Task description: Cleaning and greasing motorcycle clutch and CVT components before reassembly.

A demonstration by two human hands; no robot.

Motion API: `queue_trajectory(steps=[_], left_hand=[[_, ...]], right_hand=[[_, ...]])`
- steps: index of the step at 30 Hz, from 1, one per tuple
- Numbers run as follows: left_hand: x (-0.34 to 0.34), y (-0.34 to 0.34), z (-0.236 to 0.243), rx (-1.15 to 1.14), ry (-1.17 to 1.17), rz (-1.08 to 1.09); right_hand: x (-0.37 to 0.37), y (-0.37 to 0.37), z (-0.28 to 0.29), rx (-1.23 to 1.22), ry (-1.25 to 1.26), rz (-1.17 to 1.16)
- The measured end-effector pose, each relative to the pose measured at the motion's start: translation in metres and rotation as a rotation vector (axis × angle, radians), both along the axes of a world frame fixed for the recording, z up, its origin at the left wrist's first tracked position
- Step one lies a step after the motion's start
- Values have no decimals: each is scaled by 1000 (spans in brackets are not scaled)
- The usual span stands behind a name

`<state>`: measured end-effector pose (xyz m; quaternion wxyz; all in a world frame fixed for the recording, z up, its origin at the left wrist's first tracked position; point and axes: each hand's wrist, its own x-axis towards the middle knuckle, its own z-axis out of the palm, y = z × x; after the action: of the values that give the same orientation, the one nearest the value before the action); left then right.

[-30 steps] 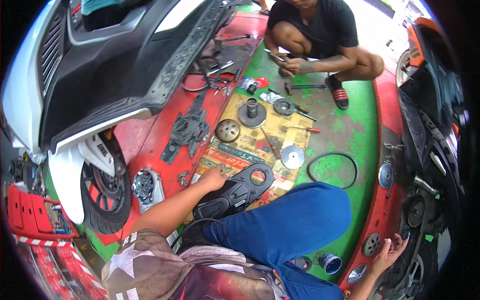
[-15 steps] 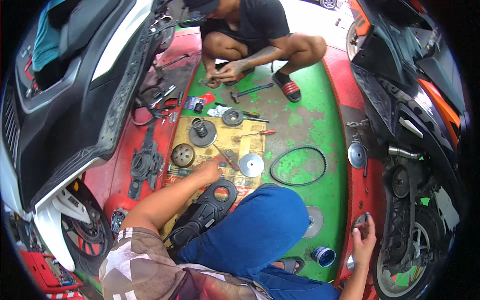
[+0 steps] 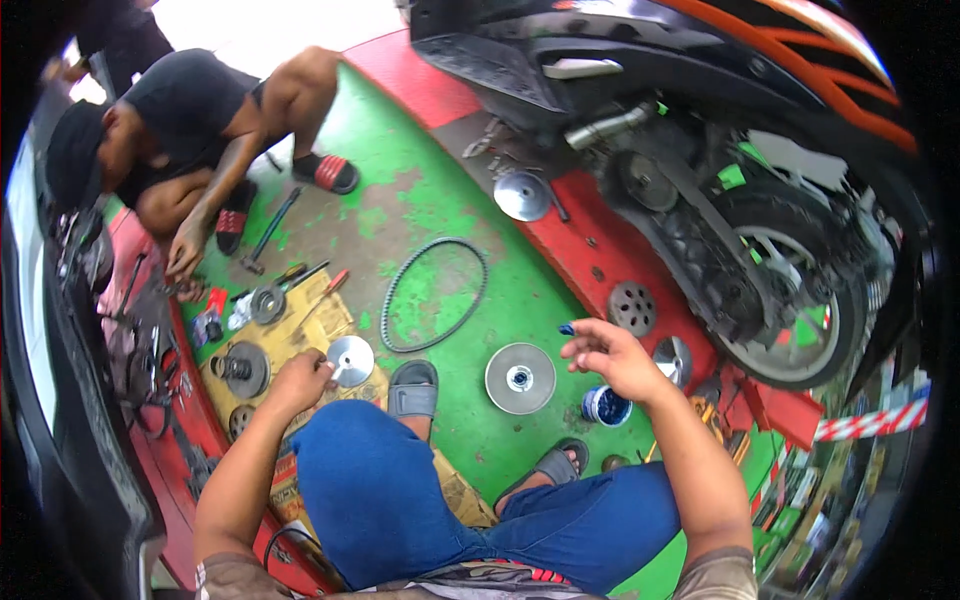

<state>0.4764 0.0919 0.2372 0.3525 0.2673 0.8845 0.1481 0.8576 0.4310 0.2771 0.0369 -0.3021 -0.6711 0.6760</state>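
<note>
Blue-trousered knees frame the green floor (image 3: 440,210). Left hand (image 3: 298,380) grips a shiny pulley disc (image 3: 351,360) on the cardboard sheet (image 3: 310,325); right hand (image 3: 612,352) hovers open above a blue cup (image 3: 604,406), beside a grey pulley plate (image 3: 519,378). Farther off lies a drive belt (image 3: 434,293).

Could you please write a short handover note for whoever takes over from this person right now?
Left hand rests on the silver pulley disc on the cardboard. Right hand hovers open over the floor, holding nothing clearly visible, above the small blue tub. Drive belt and a second pulley disc lie loose on the green floor. Parts are off the scooter; refitting appears left.
</note>
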Motion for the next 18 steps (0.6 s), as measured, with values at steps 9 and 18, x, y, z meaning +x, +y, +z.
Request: queue_trajectory(steps=[9, 18], left_hand=[[36, 115, 132, 461, 268, -408], [124, 212, 183, 448, 396, -735]], right_hand=[[16, 26, 37, 89, 206, 25], [156, 23, 49, 71, -91, -92]])
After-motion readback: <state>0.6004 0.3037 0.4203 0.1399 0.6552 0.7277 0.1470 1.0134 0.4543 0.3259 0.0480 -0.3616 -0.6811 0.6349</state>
